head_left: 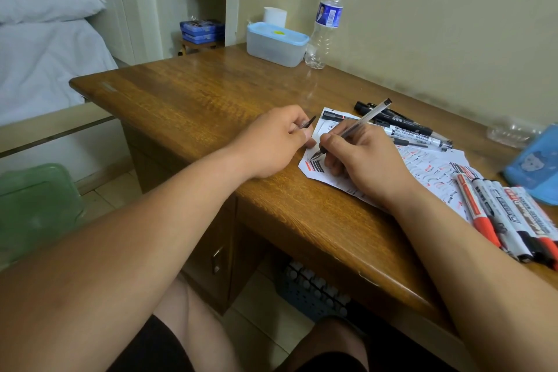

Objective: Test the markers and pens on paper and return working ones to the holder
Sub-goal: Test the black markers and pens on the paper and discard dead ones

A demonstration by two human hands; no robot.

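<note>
Pen (356,127) work is under way in the head view, the only view there is. The right hand (365,160) grips this clear pen near its tip, with thumb and fingers curled round it the way you hold one to write. The tip touches the paper (428,160) beside some short black and red lines, so I think this pen is having its test. The heel of the hand rests on the paper, which likely keeps the sheet from sliding. At 9 o'clock from it, the left hand (271,142) lies on the desk (196,106) with its fingers curled, pinching a small dark cap (308,123). It probably keeps the cap close so it can go back on fast. Both arms reach forward over the desk edge. At 1 o'clock from the right hand lie some dark pens (404,127), partly on the paper. At 4 o'clock a row of markers (507,217) lies side by side. I cannot tell which bunch is tested. A blue pouch (534,166) sits at 3 o'clock, and it may be the holder, but I cannot be sure. A water bottle (326,21) stands at 12 o'clock.
</note>
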